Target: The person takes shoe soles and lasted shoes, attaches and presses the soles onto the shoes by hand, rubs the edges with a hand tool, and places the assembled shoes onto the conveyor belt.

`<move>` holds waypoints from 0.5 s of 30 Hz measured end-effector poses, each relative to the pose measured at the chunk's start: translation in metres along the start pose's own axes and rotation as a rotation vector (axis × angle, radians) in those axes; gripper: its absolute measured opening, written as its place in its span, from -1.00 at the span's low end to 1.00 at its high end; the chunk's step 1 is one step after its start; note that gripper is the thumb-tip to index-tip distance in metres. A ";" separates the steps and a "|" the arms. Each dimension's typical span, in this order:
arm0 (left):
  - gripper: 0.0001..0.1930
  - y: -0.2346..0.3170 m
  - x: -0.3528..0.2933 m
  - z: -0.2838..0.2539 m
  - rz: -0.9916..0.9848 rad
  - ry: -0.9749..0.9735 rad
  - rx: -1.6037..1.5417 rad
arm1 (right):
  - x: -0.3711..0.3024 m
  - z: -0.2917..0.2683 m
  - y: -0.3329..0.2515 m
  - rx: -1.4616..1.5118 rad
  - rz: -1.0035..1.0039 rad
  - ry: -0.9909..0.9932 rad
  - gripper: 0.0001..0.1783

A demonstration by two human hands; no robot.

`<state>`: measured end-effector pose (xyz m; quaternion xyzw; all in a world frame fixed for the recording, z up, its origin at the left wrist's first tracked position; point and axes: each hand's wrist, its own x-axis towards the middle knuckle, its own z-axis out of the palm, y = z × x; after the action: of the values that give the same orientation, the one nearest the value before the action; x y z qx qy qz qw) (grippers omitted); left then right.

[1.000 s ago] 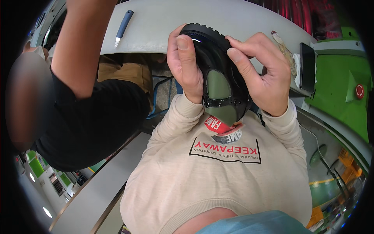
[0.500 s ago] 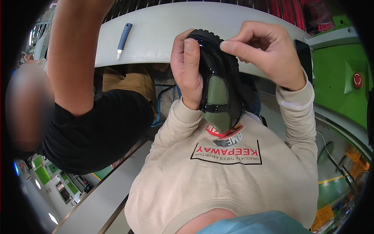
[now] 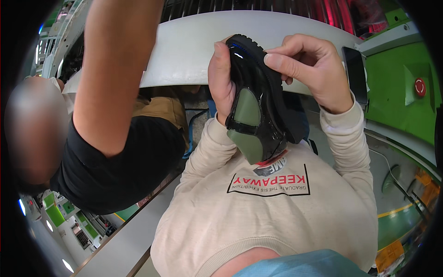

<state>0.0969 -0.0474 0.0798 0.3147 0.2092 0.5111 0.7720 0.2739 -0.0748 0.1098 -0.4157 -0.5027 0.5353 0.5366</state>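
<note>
A glossy black boot [image 3: 265,111] with olive-green panels and a ridged sole is held up over the near edge of the white table, its sole turned to the right. My left hand [image 3: 221,81] is closed around its left side, thumb up near the tread end; the other fingers are mostly hidden behind it. On the opposite side, my right hand [image 3: 311,67] has thumb and forefinger pinched together at the sole's edge. What lies between those fingertips is too small to make out. The other fingers of that hand are curled.
On my left, a person in a black shirt [image 3: 124,161] reaches a bare arm [image 3: 115,69] across the white table [image 3: 198,41]. A dark flat device [image 3: 354,69] lies by the table's right end. Beyond it stands a green machine panel with a red button [image 3: 419,87].
The boot has tilted, its green end swinging left and more sole showing. My right hand has lowered slightly along the sole edge. The person's arm has moved right, and the blue-handled knife is no longer visible.
</note>
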 end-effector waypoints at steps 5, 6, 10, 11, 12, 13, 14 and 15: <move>-0.37 0.007 -0.004 0.019 -0.107 0.096 -0.218 | -0.012 0.011 -0.009 -0.106 -0.115 0.126 -0.84; -0.38 0.004 -0.002 0.015 -0.103 0.100 -0.247 | -0.013 0.010 -0.009 -0.107 -0.116 0.128 -0.84; -0.42 -0.002 0.004 -0.002 0.036 0.148 0.023 | -0.019 0.001 -0.006 -0.235 -0.183 0.101 -0.68; -0.45 0.001 0.000 -0.005 0.046 0.132 0.084 | -0.022 -0.003 -0.005 -0.314 -0.231 0.063 -0.51; -0.45 0.003 0.002 -0.009 0.054 0.133 0.082 | -0.027 -0.004 -0.004 -0.316 -0.235 0.056 -0.51; -0.48 0.006 0.007 -0.015 0.134 0.084 0.153 | -0.034 -0.002 -0.002 -0.410 -0.360 0.022 -0.29; -0.50 0.010 0.012 -0.022 0.214 0.035 0.223 | -0.042 0.000 0.000 -0.502 -0.486 -0.013 -0.06; -0.58 0.013 0.015 -0.026 0.252 0.022 0.202 | -0.056 0.000 0.006 -0.690 -0.513 -0.067 0.24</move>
<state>0.0774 -0.0231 0.0697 0.4089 0.2266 0.5837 0.6639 0.2775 -0.1295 0.0991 -0.4146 -0.7565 0.1984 0.4653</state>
